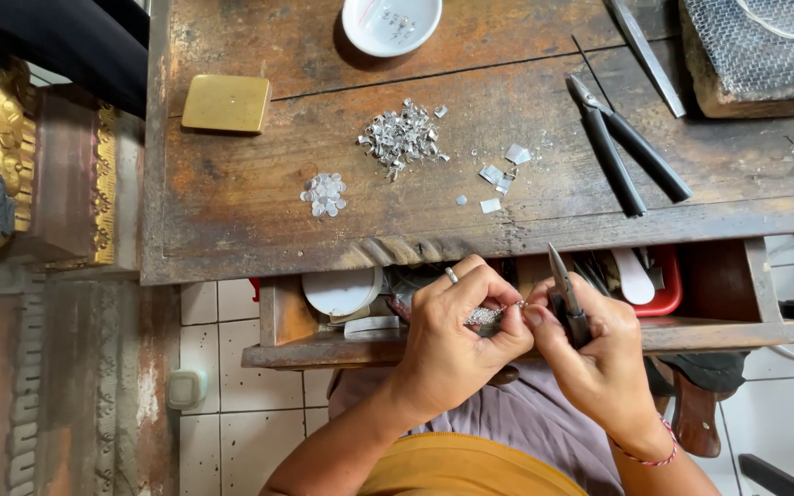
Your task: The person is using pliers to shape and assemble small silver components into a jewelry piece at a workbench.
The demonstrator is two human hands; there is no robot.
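over the open drawer (526,342) of a scarred wooden workbench (259,197), the left hand (457,340) pinches a small silvery chain piece (486,315); the right hand (590,358), touching it, grips slim pliers (564,298) (tips up). beyond the drawer lie shiny metal scraps (402,138), flat discs (324,194), a brass block (226,103), black-handled cutters (627,147) and a white bowl (391,23).

Two hands over an open drawer, one white bowl (391,23), one brass square block (226,103), one black-handled pliers (627,147) on the bench, two heaps of small silver pieces, one red tray (663,285), one finger ring (452,275)
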